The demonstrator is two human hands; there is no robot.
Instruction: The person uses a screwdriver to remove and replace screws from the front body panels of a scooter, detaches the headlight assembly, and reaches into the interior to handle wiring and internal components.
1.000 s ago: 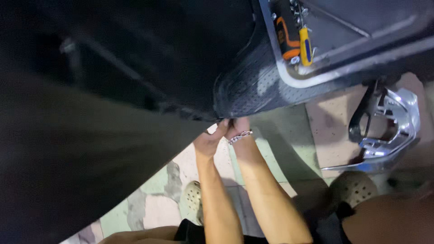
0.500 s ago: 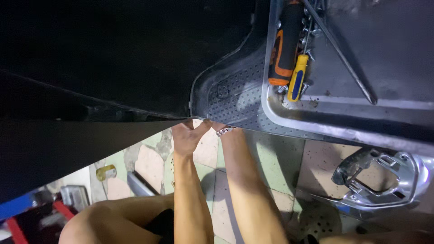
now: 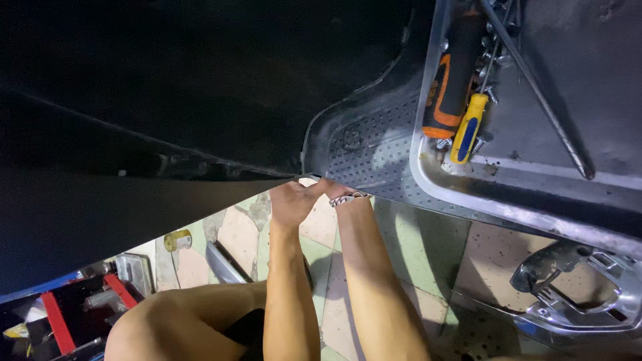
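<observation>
Black studded floor mat (image 3: 374, 150), edge overhanging

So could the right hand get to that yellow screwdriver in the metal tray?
Probably yes: the right hand sits at the panel edge, and the yellow screwdriver lies uncovered in the open metal tray just beyond.

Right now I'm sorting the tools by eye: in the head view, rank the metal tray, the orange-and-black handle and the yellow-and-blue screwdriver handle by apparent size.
1. metal tray
2. orange-and-black handle
3. yellow-and-blue screwdriver handle
All three lie together, so nearness hardly skews this.
</observation>
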